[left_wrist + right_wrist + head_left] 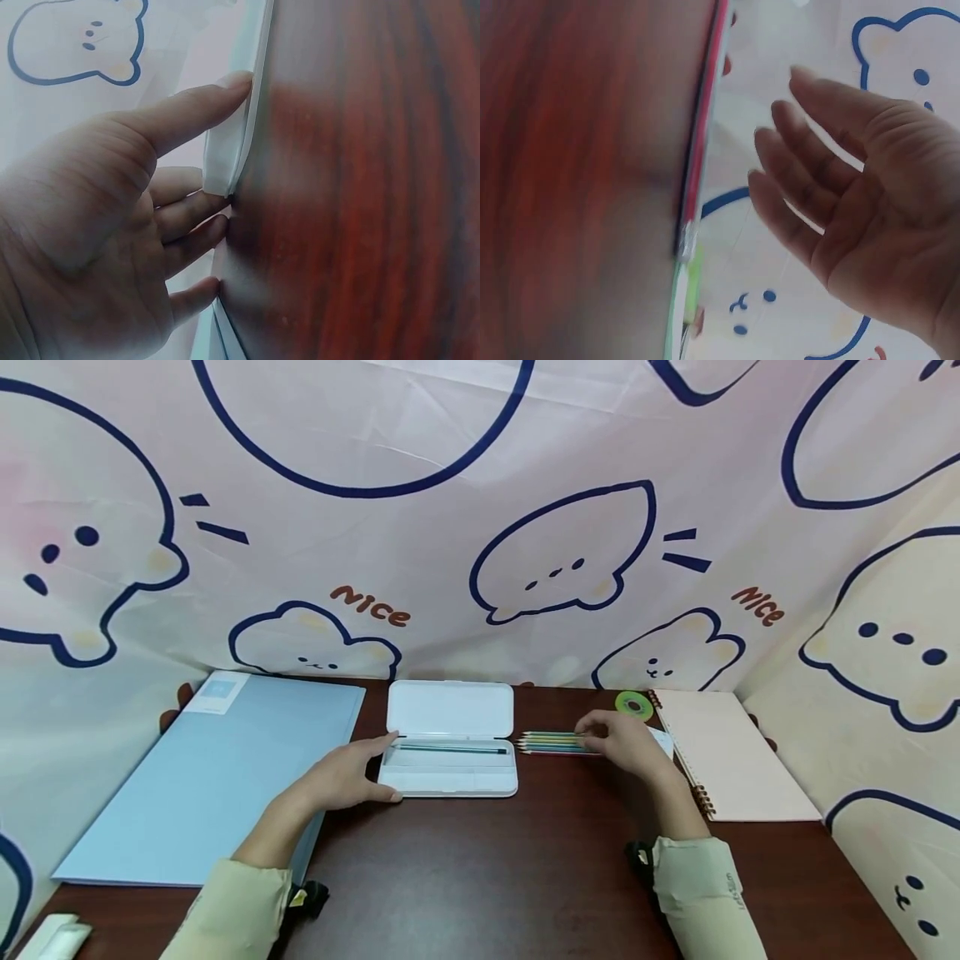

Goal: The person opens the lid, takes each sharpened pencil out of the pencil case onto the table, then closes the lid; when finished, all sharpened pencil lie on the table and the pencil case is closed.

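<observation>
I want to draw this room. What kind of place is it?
Probably a study desk: a dark wooden table holds an open white plastic pencil case, a row of coloured pencils and a pink spiral-bound notebook.

The right hand covers the right ends of the row of coloured pencils, so whether it touches them cannot be told. A small white object at the near left is cut off by the edge. The right wrist view blurs the dark wooden table.
</observation>
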`<state>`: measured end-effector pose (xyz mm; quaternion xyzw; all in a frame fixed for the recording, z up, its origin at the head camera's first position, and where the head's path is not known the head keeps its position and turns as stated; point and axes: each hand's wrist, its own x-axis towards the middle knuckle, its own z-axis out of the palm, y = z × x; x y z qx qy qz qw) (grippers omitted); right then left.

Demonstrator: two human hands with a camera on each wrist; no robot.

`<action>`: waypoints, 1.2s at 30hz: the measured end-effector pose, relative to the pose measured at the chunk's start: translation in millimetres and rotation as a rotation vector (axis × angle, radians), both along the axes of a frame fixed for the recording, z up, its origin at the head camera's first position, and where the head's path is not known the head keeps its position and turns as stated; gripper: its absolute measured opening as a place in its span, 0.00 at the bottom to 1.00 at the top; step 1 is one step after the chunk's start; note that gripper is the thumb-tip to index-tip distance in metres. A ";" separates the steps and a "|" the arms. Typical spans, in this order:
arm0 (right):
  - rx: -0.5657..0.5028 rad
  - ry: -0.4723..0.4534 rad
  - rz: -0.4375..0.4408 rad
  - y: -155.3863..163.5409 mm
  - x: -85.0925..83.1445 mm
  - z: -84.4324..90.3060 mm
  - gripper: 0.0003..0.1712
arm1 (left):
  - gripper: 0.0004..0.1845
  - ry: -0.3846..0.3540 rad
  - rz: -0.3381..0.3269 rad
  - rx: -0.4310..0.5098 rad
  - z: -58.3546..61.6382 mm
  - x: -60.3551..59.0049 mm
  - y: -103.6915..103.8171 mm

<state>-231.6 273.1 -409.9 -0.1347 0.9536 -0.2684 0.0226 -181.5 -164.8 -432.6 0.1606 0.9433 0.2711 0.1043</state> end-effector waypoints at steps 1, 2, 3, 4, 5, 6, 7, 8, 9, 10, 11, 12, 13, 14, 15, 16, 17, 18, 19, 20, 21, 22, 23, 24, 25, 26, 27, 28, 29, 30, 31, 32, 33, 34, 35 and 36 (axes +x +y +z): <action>-0.029 0.001 0.018 -4.3 -0.5 1.6 0.07 | 0.54 0.005 -0.003 -0.004 0.2 0.4 0.4; -0.055 -0.005 0.036 -8.8 -0.8 3.3 0.07 | 0.54 0.007 -0.003 -0.006 0.2 0.6 0.6; -0.070 -0.006 0.053 -13.7 -1.2 4.8 0.07 | 0.54 0.012 -0.005 -0.012 0.5 1.0 1.0; -0.084 -0.009 0.064 -19.4 -1.5 6.7 0.07 | 0.54 0.013 -0.004 -0.018 1.1 1.4 1.6; -0.089 -0.012 0.078 -25.4 -1.5 8.7 0.08 | 0.54 0.016 -0.007 -0.022 1.8 1.6 2.4; -0.092 -0.013 0.092 -31.4 -1.4 10.8 0.08 | 0.54 0.022 -0.012 -0.029 3.1 1.8 3.1; -0.091 -0.014 0.105 -38.7 -1.1 12.7 0.08 | 0.54 0.026 -0.016 -0.036 4.0 1.8 3.3; -0.088 -0.019 0.119 -46.1 -0.7 14.4 0.08 | 0.53 0.028 -0.019 -0.044 5.0 1.8 3.3; -0.082 -0.020 0.135 -53.8 -0.7 15.6 0.08 | 0.53 0.031 -0.023 -0.051 6.1 1.9 3.4; -0.076 -0.022 0.154 -61.7 -0.8 16.6 0.08 | 0.53 0.030 -0.025 -0.056 6.8 1.8 3.4; -0.070 -0.026 0.174 -69.4 -0.5 17.2 0.08 | 0.53 0.034 -0.028 -0.064 7.0 1.6 3.1; -0.064 -0.027 0.195 -77.0 -0.5 17.2 0.08 | 0.53 0.035 -0.029 -0.073 7.0 1.5 2.6; -0.054 -0.027 0.218 -84.7 -0.5 16.8 0.08 | 0.53 0.034 -0.029 -0.080 6.4 1.3 2.1; -0.046 -0.029 0.240 -91.7 -0.4 16.2 0.09 | 0.53 0.034 -0.029 -0.085 5.9 1.2 1.6; -0.035 -0.027 0.262 -98.2 -0.5 15.1 0.09 | 0.53 0.036 -0.028 -0.086 5.2 1.0 1.2; -0.021 -0.025 0.281 -104.0 -0.2 14.0 0.10 | 0.53 0.038 -0.030 -0.087 4.7 0.8 0.8; -0.005 -0.023 0.299 -109.3 0.4 12.6 0.10 | 0.53 0.040 -0.031 -0.087 4.4 0.7 0.8; 0.012 -0.023 0.314 -113.6 1.1 11.4 0.11 | 0.53 0.038 -0.031 -0.084 3.9 0.6 0.8; 0.031 -0.029 0.329 -117.4 1.9 10.1 0.12 | 0.53 0.035 -0.029 -0.081 3.7 0.7 0.8; 0.049 -0.043 0.342 -120.6 3.0 9.1 0.13 | 0.53 0.036 -0.031 -0.078 3.6 0.9 1.0; 0.075 -0.055 0.360 -123.1 4.2 8.0 0.13 | 0.53 0.034 -0.030 -0.078 3.3 1.0 1.0; 0.097 -0.073 0.377 -125.2 5.2 6.8 0.13 | 0.53 0.033 -0.032 -0.077 3.0 1.0 1.5; 0.115 -0.093 0.393 -127.0 6.1 5.6 0.14 | 0.53 0.031 -0.032 -0.079 2.5 1.2 1.9; 0.134 -0.113 0.405 -128.6 6.6 4.4 0.14 | 0.53 0.028 -0.029 -0.081 2.1 1.1 2.2; 0.152 -0.130 0.416 -130.3 6.8 3.0 0.14 | 0.53 0.027 -0.026 -0.085 2.4 1.3 2.5; 0.168 -0.143 0.426 -131.8 6.8 1.9 0.13 | 0.53 0.027 -0.024 -0.089 2.7 1.3 2.7; 0.182 -0.151 0.431 -133.2 6.5 0.8 0.13 | 0.53 0.027 -0.022 -0.093 3.1 1.1 2.7; 0.190 -0.161 0.428 -134.7 6.1 -0.3 0.12 | 0.53 0.027 -0.021 -0.096 4.0 1.3 3.0; 0.193 -0.166 0.427 -136.0 5.7 -1.2 0.11 | 0.53 0.026 -0.019 -0.100 4.5 1.3 2.8; 0.197 -0.169 0.424 -137.1 5.3 -2.0 0.11 | 0.52 0.024 -0.015 -0.102 5.0 1.2 2.8; 0.200 -0.174 0.420 -138.2 5.2 -2.2 0.10 | 0.52 0.024 -0.017 -0.105 5.5 1.3 2.9; 0.201 -0.175 0.416 -139.0 5.1 -2.4 0.09 | 0.52 0.022 -0.017 -0.106 5.8 1.1 2.9; 0.200 -0.173 0.411 -139.9 5.0 -2.6 0.08 | 0.52 0.025 -0.024 -0.108 6.1 1.2 3.1; 0.199 -0.172 0.407 -140.5 4.9 -2.6 0.07 | 0.52 0.020 -0.022 -0.107 6.0 1.2 3.2; 0.198 -0.169 0.403 -140.9 4.8 -2.7 0.06 | 0.52 0.018 -0.023 -0.108 5.9 1.2 3.2; 0.200 -0.168 0.398 -141.2 4.8 -2.6 0.06 | 0.52 0.013 -0.020 -0.107 5.9 1.2 3.4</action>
